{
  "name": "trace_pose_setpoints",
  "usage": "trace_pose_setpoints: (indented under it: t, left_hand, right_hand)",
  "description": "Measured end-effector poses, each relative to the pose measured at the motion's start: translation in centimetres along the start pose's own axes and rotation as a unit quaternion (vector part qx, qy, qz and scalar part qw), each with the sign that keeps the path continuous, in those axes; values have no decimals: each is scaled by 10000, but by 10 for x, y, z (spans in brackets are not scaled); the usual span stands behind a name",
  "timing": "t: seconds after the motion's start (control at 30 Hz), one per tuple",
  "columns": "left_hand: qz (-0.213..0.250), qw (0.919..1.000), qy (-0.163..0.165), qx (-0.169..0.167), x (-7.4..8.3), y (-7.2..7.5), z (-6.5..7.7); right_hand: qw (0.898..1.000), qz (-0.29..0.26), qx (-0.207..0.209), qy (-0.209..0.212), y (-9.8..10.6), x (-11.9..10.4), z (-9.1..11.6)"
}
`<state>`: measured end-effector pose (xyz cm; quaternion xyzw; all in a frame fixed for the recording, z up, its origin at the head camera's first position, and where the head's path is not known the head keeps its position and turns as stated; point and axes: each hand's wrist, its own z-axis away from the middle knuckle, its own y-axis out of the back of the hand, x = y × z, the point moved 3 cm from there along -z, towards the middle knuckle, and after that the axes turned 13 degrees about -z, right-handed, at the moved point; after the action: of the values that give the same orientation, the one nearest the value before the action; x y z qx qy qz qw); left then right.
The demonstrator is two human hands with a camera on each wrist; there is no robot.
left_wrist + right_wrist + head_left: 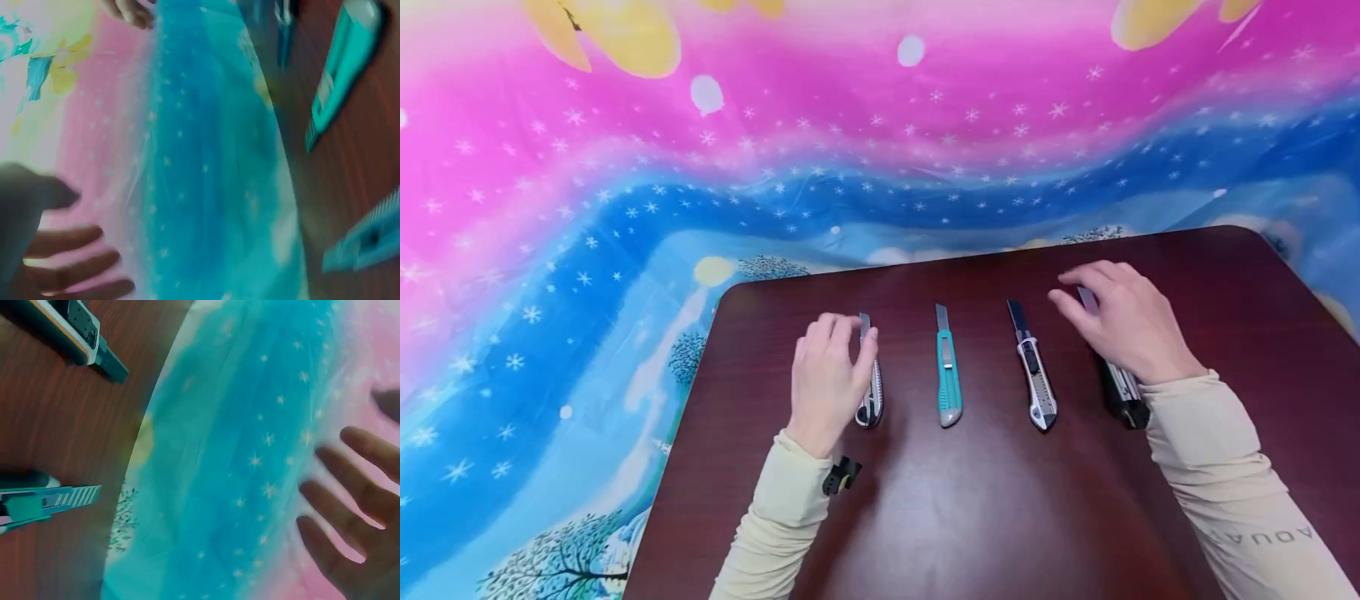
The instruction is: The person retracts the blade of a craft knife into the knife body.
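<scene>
Several utility knives lie in a row with blades out. My left hand (823,379) hovers by the leftmost, a silver-and-black utility knife (874,400), and partly hides it. A teal utility knife (950,375) and a white-and-grey utility knife with a dark blade (1037,379) lie in the middle. Over the rightmost, a black-and-silver utility knife (1126,404), is my right hand (1127,321), covering much of it. Neither hand holds anything. In the left wrist view, the left fingers (69,244) are loosely bent; the right fingers (350,494) are spread in the right wrist view.
The knives lie on a dark red-brown table (940,508) with rounded far corners. Behind it hangs a pink and blue cloth (850,150) printed with snowflakes and trees. A small black device (842,476) is at the left wrist.
</scene>
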<state>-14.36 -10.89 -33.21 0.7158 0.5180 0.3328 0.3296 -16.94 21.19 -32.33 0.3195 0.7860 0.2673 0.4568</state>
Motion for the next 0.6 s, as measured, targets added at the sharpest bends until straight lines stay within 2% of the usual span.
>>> trace_pose_setpoints:
  t: [0.03,0.1,0.2,0.27,0.33,0.5,0.53,0.57,0.6]
  left_hand:
    - [258,9995,-50,168,5,-2,2]
    - [756,9969,-116,206,18,-9,6]
    - [1722,9847,-132,-237,41,-27,15]
    - [2289,9705,-156,-736,61,-42,24]
    - [2752,9518,-283,-1325,85,-56,36]
    - [3096,9098,-919,-2607,152,-84,72]
    - [3169,9025,-918,-2769,165,-89,78]
    - [3187,8986,-885,-2885,177,-93,83]
    - [3331,8892,-679,-3062,188,-97,88]
  right_hand:
    - [9997,-49,252,-33,4,3,3]
    - [9975,-181,583,-359,11,11,10]
    - [9905,-356,692,-1136,19,30,23]
    - [9828,-454,481,-1723,23,45,34]
    - [9745,-478,126,-2188,25,60,47]
    - [9525,-485,-839,-2889,20,91,76]
    - [9486,-465,-985,-2970,18,96,79]
    - [9448,-437,-1109,-3052,15,99,82]
    - [9415,-433,-1203,-3118,13,102,85]
